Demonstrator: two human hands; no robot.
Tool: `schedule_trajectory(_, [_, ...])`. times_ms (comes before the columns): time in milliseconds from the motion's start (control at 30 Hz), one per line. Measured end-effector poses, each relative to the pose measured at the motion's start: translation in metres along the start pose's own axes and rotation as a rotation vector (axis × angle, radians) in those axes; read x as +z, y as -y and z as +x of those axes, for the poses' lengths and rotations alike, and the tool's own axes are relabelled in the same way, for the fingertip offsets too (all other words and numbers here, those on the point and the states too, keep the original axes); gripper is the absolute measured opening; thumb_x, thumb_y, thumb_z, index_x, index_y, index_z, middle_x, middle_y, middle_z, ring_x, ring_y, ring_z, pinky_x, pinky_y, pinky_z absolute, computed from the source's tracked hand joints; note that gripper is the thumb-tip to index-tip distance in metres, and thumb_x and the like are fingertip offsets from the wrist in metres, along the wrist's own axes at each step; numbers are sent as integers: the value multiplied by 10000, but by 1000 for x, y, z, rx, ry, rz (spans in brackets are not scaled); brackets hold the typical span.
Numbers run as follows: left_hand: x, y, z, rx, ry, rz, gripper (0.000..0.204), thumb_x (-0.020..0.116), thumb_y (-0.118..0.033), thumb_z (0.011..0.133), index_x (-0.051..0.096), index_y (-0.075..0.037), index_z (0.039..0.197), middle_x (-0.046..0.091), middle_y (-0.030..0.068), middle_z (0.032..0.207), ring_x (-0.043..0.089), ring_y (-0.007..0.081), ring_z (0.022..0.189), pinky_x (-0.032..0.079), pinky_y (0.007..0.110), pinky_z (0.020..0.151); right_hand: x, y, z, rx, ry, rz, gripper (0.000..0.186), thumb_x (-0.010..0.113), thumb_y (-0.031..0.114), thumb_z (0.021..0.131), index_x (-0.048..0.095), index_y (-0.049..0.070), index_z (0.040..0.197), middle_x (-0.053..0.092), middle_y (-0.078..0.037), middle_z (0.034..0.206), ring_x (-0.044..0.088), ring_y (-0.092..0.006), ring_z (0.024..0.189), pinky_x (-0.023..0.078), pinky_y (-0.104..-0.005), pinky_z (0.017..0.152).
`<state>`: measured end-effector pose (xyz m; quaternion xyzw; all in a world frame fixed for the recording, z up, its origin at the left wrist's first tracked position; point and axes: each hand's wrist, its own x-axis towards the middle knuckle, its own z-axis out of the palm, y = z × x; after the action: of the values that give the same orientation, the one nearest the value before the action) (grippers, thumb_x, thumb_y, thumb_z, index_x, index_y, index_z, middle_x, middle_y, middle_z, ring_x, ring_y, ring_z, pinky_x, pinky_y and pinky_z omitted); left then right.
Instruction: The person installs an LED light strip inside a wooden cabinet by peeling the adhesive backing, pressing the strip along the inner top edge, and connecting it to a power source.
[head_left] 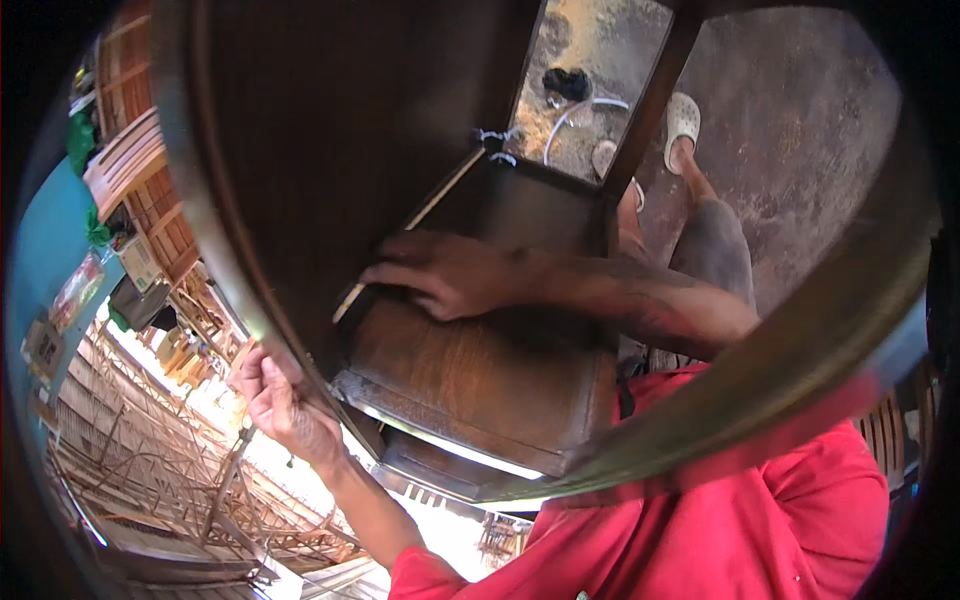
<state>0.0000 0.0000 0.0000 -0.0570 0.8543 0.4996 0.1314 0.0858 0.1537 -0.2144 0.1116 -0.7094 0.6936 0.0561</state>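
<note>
A large dark-brown wooden piece of furniture (470, 370), with a curved rim and inner panels, fills the middle of the view. At its left my left hand (285, 405) is closed on the curved wooden rim (245, 275), thumb and fingers at the edge. My right arm reaches in from the right, and my right hand (455, 275) rests on the inner panel in shadow. Its fingers point left, stretched and slightly bent, across a thin pale strip (445, 190). Whether anything lies under the palm is hidden.
Through a gap in the frame a stained floor patch (590, 40) shows a white curved cord (570, 118) and a dark lump (567, 84). My foot in a pale clog (683, 118) stands beyond. Stacked wooden slats (130, 430) and a teal wall (45, 240) lie left.
</note>
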Motion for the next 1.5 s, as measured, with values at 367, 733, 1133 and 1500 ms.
schedule_trajectory(367, [22,31,1,210,-346,398,316,507,-126,978,591,119,1159,560,185,1244,606,224,1063,484,322,943,9,17,27,-274,-281,269,276,635,104,710,612,-3,964,542,-182,1048,534,-351,972,463,-453,860])
schedule_trajectory(733, [-40,48,16,-60,94,-176,367,636,-19,892,509,64,1227,653,178,1121,652,252,990,533,370,915,13,2,33,-325,-271,354,259,623,131,738,624,34,978,550,-159,1089,525,-349,1025,426,-476,881])
schedule_trajectory(1133, [-39,-19,82,100,619,826,78,654,-17,833,655,32,894,608,41,809,528,126,726,425,269,696,6,14,37,-314,-183,132,308,658,127,672,615,43,965,545,-124,1041,505,-316,1075,375,-501,959])
schedule_trajectory(1500, [-12,-19,68,-604,442,262,157,683,-146,830,556,-56,851,516,-50,644,345,11,423,235,179,367,5,20,28,-234,-239,242,329,632,124,700,638,1,1005,552,-173,1103,510,-337,1090,388,-481,998])
